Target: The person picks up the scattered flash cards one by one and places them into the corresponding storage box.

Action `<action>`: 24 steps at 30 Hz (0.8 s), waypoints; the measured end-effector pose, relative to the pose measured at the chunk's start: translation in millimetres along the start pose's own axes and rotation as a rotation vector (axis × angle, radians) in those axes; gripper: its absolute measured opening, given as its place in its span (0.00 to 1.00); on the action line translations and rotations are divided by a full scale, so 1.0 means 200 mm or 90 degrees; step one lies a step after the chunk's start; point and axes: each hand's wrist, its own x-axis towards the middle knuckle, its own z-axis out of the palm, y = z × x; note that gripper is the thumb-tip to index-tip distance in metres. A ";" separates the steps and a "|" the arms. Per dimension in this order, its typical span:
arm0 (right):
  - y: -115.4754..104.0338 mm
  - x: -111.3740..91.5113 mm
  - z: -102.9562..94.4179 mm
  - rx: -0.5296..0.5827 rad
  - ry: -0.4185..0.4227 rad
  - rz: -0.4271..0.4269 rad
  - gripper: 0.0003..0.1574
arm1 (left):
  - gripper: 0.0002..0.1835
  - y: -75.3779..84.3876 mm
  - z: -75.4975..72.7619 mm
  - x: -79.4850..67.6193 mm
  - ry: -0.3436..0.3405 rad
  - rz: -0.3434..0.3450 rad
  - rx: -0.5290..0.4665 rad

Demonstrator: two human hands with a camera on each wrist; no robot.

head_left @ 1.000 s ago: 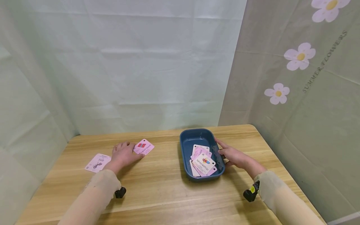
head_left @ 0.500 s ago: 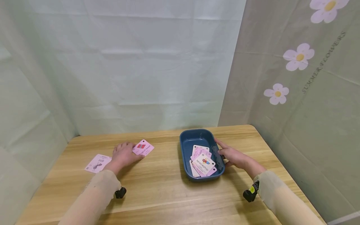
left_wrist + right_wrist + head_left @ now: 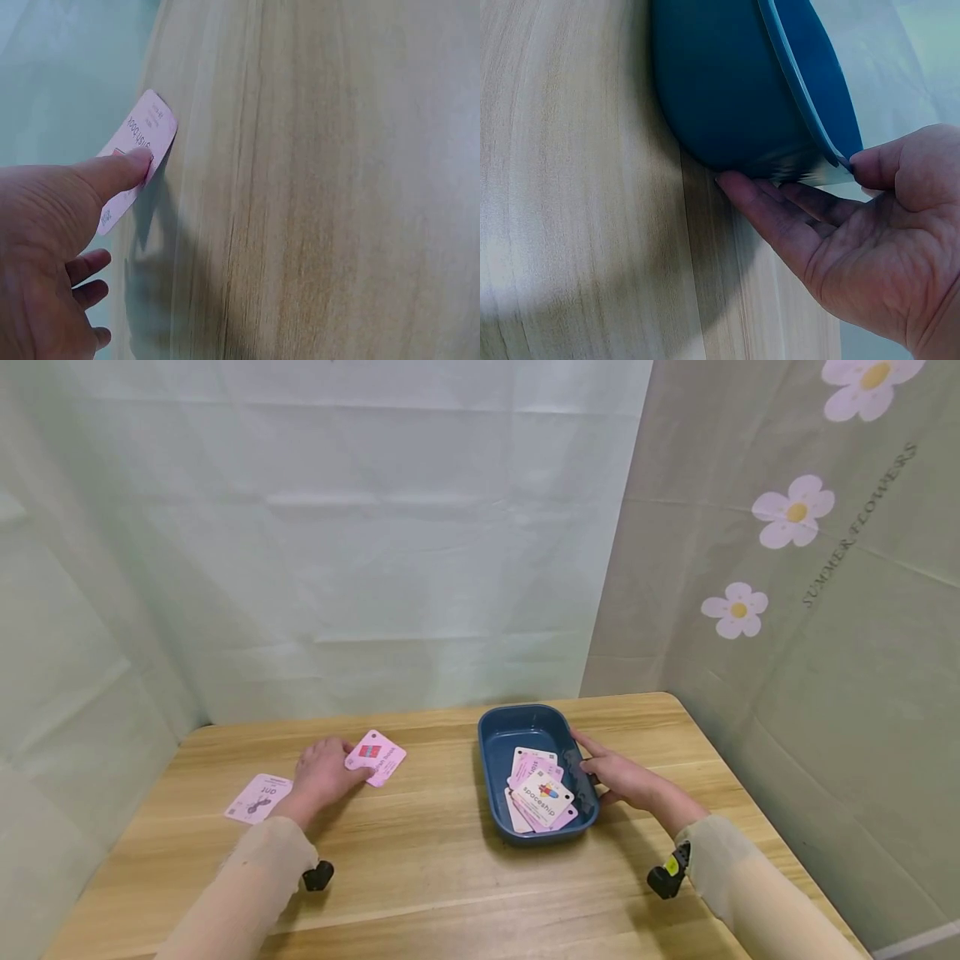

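Observation:
Between thumb and fingers my left hand [image 3: 326, 774] pinches a pink flash card [image 3: 384, 758] with a red book picture. In the left wrist view this card [image 3: 154, 120] is tilted, and its shadow falls on the wood beside it. Its lower corner is hidden behind the thumb. My right hand [image 3: 628, 779] grips the right side of a dark blue plastic bin [image 3: 525, 737]. The right wrist view shows the thumb at the bin's rim [image 3: 795, 75] and the fingers against the outer wall near the base. Several flash cards [image 3: 543, 798] lie overlapping in the bin, a spaceship card on top.
Left of my left hand, a pale pink ant card [image 3: 257, 797] lies on the wooden table [image 3: 427, 877]. Light curtains [image 3: 390, 543] hang behind the table and on both sides. Each wrist wears a small black device [image 3: 318, 876].
My left hand has drawn the book card slightly left and turned it, now pinching it where the fingers lay over its edge before. The right hand and bin have stayed put.

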 end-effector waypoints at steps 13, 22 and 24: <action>-0.01 -0.01 0.01 0.002 0.003 0.004 0.38 | 0.18 -0.03 -0.06 -0.02 -0.030 0.007 -0.022; -0.02 -0.01 0.00 -0.004 0.001 0.001 0.38 | 0.20 -0.04 -0.08 -0.03 -0.034 0.013 -0.035; -0.02 -0.01 0.01 -0.004 0.000 0.000 0.37 | 0.21 -0.05 -0.08 -0.03 -0.033 0.015 -0.042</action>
